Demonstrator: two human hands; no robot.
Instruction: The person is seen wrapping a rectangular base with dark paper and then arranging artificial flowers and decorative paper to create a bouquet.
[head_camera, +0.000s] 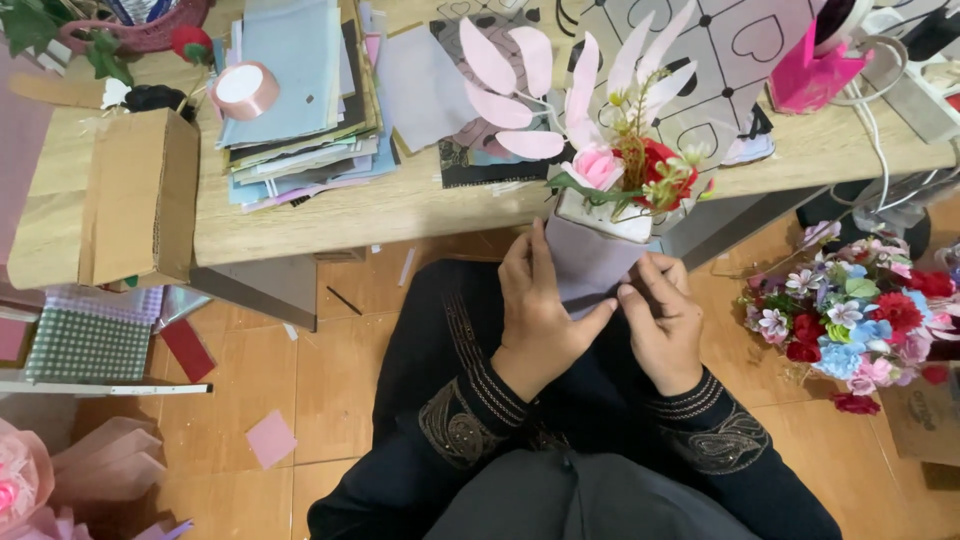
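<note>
Just below the front edge of the pale wooden worktop (400, 215), a small bouquet of a pink rose, a red bloom and long pale pink paper leaves (610, 150) is held up over the person's lap. Its stem end is wrapped in a cone of lilac paper (585, 265). The left hand (540, 315) is closed around the left side of that cone, thumb stretched across toward the other hand. The right hand (665, 320) pinches the cone's right edge, fingers curled and touching the left thumb. Both dark sleeves show gold embroidery at the cuffs.

Left of the bouquet, on the worktop, lies a thick stack of coloured paper sheets (300, 90) with a roll of peach ribbon (245, 88) resting on top. Further left sits a plain brown cardboard box (130, 195) at the worktop's corner. Right of the bouquet, on the worktop, stands a bright pink paper shape (810, 75). Down on the tiled floor to the bouquet's right rests a heap of mixed artificial flowers in blue, red, pink and white (855, 315). A pink paper scrap (270, 438) lies on the floor, well left of the hands.
</note>
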